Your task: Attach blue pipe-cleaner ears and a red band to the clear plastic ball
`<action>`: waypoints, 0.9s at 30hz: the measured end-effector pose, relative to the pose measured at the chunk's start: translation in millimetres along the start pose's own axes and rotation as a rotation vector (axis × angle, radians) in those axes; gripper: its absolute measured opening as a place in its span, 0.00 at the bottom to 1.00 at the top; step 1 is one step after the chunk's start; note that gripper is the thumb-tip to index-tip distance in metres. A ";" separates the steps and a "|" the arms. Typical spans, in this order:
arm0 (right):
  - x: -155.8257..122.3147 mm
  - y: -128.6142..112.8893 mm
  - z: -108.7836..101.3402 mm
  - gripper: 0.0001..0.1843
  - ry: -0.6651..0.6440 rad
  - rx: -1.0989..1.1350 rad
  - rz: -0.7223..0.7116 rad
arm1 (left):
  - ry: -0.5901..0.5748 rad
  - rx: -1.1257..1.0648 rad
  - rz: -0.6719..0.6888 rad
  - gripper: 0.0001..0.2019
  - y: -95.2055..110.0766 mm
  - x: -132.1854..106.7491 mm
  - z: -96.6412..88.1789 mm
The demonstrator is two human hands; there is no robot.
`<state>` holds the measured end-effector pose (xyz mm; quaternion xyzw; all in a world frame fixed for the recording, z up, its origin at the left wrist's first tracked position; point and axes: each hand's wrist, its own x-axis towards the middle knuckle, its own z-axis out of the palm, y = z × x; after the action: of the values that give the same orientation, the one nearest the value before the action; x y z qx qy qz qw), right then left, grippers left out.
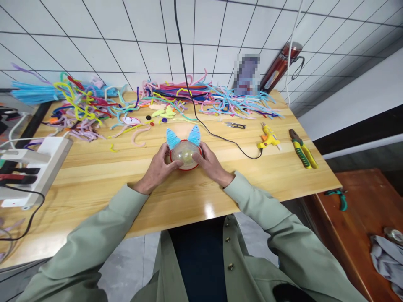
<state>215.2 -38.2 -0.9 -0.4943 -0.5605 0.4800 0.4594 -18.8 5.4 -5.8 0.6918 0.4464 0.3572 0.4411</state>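
A person in a pale green jacket sat at a wooden worktop point(94, 180). Near its middle was a clear ball point(185, 154) with a red rim and two fuzzy blue ears. The left hand point(157, 168) and right hand point(211, 164) clasped it from either side, thumbs pressed on its front. A yellow glue gun point(267, 140) and pliers point(302, 153) lay toward the right edge, and coloured pipe cleaners point(88, 109) were heaped along the far edge.

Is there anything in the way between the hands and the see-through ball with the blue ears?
Nothing visible is in the way. The left hand and the right hand already touch the clear ball, one on each side. The black cord runs over the table behind the ball, not between it and the hands.
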 end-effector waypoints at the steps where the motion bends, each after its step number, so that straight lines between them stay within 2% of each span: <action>1: 0.0 -0.2 -0.3 0.49 0.003 -0.005 0.000 | -0.003 -0.022 0.003 0.44 0.2 0.1 0.3; 7: 0.9 -0.5 -0.6 0.53 0.008 0.037 -0.004 | 0.022 -0.203 0.034 0.50 -2.0 0.8 2.2; 18: 2.7 6.7 -0.8 0.60 0.057 0.112 -0.012 | 0.195 -0.218 0.161 0.44 -3.9 4.3 0.6; 22: 2.6 5.6 -1.4 0.62 0.065 0.096 0.022 | 0.216 -0.216 0.174 0.40 -8.7 7.1 -1.2; 27: 2.4 4.1 -0.3 0.64 0.104 0.105 0.045 | 0.247 -0.241 0.150 0.39 -17.6 10.9 0.4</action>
<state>215.8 -35.6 -4.9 -0.5063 -0.4989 0.4927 0.5021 -20.0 19.1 -21.2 0.6162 0.3982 0.5224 0.4346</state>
